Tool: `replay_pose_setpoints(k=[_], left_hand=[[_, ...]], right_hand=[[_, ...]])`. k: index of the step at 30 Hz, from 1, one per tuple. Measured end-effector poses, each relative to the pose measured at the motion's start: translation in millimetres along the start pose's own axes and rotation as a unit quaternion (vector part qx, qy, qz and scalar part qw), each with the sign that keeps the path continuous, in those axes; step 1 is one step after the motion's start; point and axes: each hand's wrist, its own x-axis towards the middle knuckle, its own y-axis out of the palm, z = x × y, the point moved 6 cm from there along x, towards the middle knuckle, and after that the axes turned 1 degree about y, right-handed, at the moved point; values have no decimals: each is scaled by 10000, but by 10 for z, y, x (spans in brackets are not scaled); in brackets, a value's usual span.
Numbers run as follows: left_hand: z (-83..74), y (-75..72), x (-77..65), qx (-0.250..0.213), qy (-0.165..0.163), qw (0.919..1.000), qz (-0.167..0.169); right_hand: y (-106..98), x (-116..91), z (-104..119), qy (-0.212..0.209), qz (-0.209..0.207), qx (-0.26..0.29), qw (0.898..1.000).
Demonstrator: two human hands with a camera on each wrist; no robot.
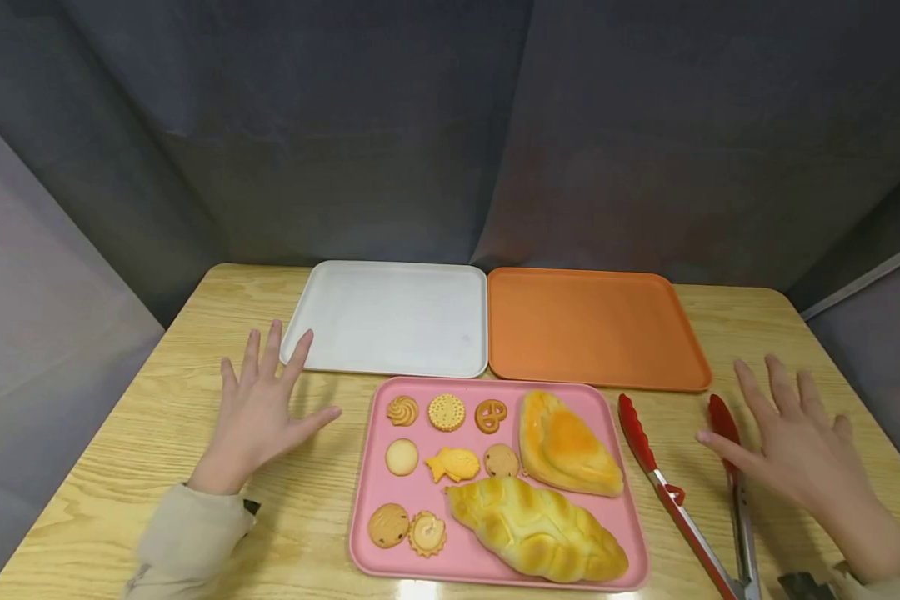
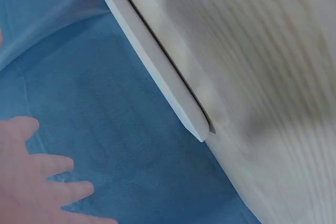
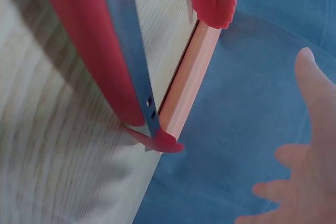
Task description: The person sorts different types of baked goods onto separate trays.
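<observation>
My left hand (image 1: 258, 417) hovers palm down with spread fingers, left of the pink tray (image 1: 365, 467) and near the white tray's (image 1: 393, 317) front left corner. It holds nothing. On the right, my right hand (image 1: 806, 450) is spread too, holding nothing, beside the red-and-metal tongs (image 1: 686, 525), whose arms stand apart. In the right wrist view the tongs (image 3: 110, 51) loom large, with the hand (image 3: 310, 177) at the right edge. The pink tray carries a braided loaf (image 1: 540, 529), a folded pastry (image 1: 566, 442), a fish-shaped cookie (image 1: 453, 464), a pretzel cookie (image 1: 491, 415) and several round cookies.
An orange tray (image 1: 596, 329) lies right of the white one, both along the back of the wooden table (image 1: 135, 425). Grey cloth (image 1: 360, 125) hangs behind the table, and paler panels stand at both sides.
</observation>
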Motion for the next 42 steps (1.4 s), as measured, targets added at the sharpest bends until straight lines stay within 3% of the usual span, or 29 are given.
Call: replay_pose_setpoints(k=[7,14,18,22,25,28,32,35,42], left_hand=[[-10,-75,-97,-405,176,9990,-61],[-86,-140,-179,-988,431,9938,-258],[-134,-136,-210,-1454,363,9884,-246],[-176,-125,-221,-1961,348,9794,-333],[-201,-85,-226,-2457,257,9688,-210],[-202,-14,-237,-3017,17,9534,67],[-202,109,-266,-3871,-348,9192,629],[-219,208,-287,-4398,-600,8894,1089],[-280,453,-329,-5058,-1018,8318,2048]], right_hand=[[-65,-142,-47,15,-175,44,9998],[-194,-331,-45,-92,-1067,650,9921],[-126,-420,-69,289,-622,767,9947],[12,-469,-108,630,154,758,9950],[152,-503,-124,833,857,850,9892],[333,-554,-96,930,1740,882,9764],[515,-618,-7,894,2559,896,9584],[562,-635,56,804,2627,775,9584],[572,-630,175,430,2313,346,9713]])
